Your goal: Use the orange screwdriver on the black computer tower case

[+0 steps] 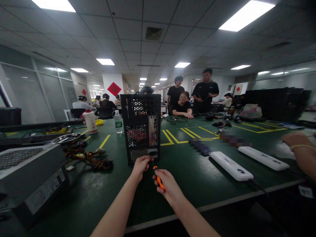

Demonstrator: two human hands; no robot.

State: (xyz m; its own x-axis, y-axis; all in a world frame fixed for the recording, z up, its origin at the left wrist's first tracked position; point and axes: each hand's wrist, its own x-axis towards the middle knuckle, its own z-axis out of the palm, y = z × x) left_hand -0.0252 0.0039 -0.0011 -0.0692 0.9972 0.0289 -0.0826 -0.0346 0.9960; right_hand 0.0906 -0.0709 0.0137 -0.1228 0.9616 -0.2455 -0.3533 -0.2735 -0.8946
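A black computer case (143, 126) stands upright on the green table, its back panel with ports and honeycomb vents turned toward me. My right hand (169, 186) is closed around the orange handle of a screwdriver (159, 181), whose thin shaft points up and left at the lower edge of the back panel. Close to the screwdriver's tip, my left hand (141, 167) has its fingers pinched together by the power supply (142, 154) at the bottom of the case. What those fingers hold, if anything, is too small to tell.
Left are a loose grey metal unit (32, 177), tangled cables (91, 158), a metal bowl (66, 137), a red-topped white cup (90, 121) and a water bottle (118, 123). White power strips (230, 166) lie right, near another person's arm (302, 149). People are across the table.
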